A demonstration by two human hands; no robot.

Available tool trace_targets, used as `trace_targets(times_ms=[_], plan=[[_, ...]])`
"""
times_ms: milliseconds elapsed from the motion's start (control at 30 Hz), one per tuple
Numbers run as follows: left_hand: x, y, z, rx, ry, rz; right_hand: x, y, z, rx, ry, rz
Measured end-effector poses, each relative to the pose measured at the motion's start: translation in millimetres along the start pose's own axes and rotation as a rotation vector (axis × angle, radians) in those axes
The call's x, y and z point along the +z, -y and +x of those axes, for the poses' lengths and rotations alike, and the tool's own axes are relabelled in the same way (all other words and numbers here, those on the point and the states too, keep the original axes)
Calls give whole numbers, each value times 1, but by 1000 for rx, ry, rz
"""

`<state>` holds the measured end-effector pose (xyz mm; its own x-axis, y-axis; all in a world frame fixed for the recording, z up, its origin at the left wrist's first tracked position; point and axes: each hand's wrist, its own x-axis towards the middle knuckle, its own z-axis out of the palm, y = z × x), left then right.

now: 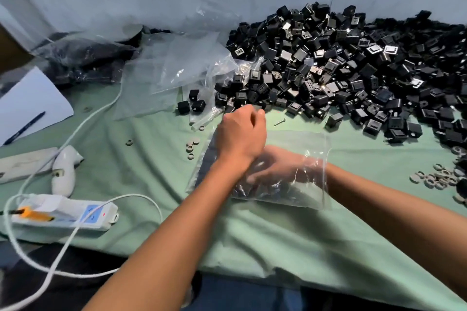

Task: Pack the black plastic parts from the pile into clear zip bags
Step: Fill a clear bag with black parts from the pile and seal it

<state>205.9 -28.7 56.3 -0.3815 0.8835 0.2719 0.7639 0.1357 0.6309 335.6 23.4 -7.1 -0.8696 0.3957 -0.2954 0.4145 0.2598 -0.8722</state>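
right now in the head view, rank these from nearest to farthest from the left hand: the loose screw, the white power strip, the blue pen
1. The loose screw, just right of the left hand, on the green cloth at the pile's edge.
2. The white power strip, down at the left, near the table's front edge.
3. The blue pen, far left, lying on the white paper.

left hand (241,134): reaching forward, fingers curled | right hand (280,166): low, blurred, fingers unclear
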Motion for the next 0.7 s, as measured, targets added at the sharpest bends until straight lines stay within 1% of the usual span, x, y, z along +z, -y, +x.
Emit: trace_targets(times_ms=[67,167,267,333,400,433,500,600,633,700], plan=[[-10,35,8,-149,-97,-12,2,-5,9,30,9,-13],[-20,83,9,-319,-164,0,7,5,13,59,13,-64],[-21,116,2,-419,-168,-35,9,6,18,61,20,-29],[-20,126,-3,-442,-180,-48,12,5,23,56,15,-54],[-16,128,-6,-399,-188,-23,12,8,23,54,17,-50],[-14,127,-7,-344,-187,4,13,10,22,62,25,-43],[-7,118,-8,-164,-149,75,14,8,23,80,16,-56],[7,100,-14,146,-20,192,11,5,18,58,-9,-80],[13,95,-17,206,43,229,5,4,11,59,3,-80],[26,91,-22,216,206,283,-14,-2,-9,91,30,-39]])
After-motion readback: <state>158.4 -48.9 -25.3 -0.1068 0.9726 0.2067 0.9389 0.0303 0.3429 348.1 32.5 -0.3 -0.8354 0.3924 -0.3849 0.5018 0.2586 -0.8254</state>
